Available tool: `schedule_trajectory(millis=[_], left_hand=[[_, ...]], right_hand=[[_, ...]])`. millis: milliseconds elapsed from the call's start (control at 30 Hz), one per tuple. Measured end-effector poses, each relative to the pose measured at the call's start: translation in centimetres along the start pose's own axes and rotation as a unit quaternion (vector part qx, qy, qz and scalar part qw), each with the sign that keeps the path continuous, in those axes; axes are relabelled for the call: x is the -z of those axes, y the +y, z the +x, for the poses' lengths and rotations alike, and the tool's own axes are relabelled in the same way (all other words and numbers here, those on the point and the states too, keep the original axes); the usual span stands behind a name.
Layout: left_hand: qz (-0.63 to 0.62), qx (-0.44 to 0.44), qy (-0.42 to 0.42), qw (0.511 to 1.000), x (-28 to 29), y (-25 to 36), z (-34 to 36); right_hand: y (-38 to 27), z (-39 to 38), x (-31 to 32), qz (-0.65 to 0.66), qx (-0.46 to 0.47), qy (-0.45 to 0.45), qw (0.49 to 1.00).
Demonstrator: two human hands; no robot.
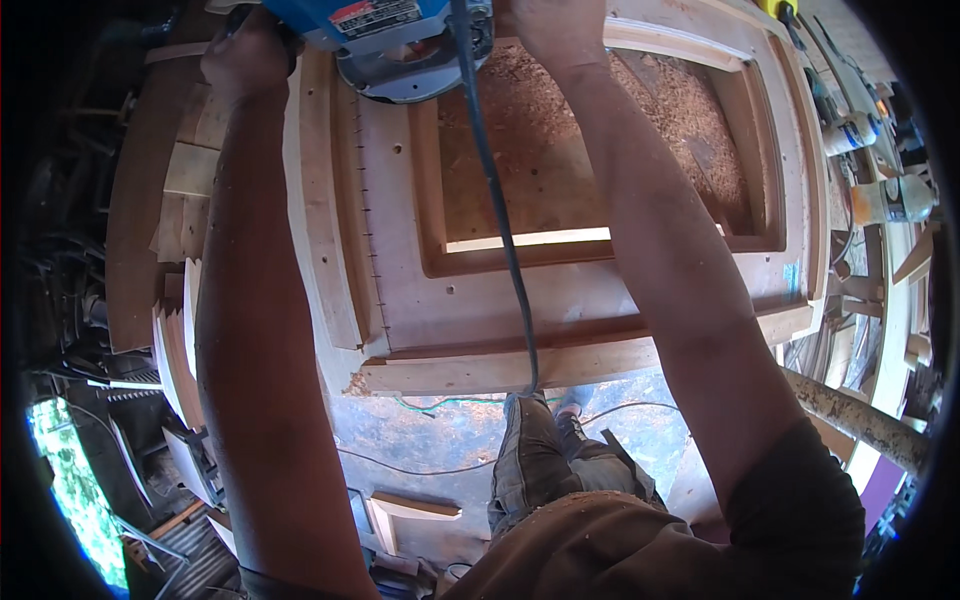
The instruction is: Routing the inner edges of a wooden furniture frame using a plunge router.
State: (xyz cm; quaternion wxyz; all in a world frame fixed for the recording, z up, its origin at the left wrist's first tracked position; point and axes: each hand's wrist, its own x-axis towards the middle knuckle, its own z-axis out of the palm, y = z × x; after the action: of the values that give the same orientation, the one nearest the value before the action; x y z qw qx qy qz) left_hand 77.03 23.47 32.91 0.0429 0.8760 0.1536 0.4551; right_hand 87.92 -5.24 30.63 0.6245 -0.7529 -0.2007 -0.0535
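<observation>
Head view: blue router (375,22) over the left side of the wooden frame (520,290), toward its far left corner. Left hand (248,58) wrapped round a black handle (238,17). Right hand (560,28) just by the router's other side, partly cut off; cannot tell its hold. Best to keep the round base (420,86) flat, push slowly, and keep the black cord (497,200) out of the way.
</observation>
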Motion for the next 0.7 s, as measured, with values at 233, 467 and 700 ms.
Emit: schedule_trajectory(millis=[233,467,700], left_hand=[[-0.530,0.309,0.105,0.783,-6.0,-9.2,2.4],[-0.518,0.347,0.088,0.777,-5.5,3.1,-1.1],[-0.273,0.373,0.139,0.876,1.7,6.5,-0.1]], right_hand=[[-0.8,-0.2,-0.9,0.014,-0.022,0.030,0.999],[1.0,2.2,1.1,0.004,0.000,0.023,1.000],[1.8,2.9,-0.5,0.177,0.082,-0.053,0.979]])
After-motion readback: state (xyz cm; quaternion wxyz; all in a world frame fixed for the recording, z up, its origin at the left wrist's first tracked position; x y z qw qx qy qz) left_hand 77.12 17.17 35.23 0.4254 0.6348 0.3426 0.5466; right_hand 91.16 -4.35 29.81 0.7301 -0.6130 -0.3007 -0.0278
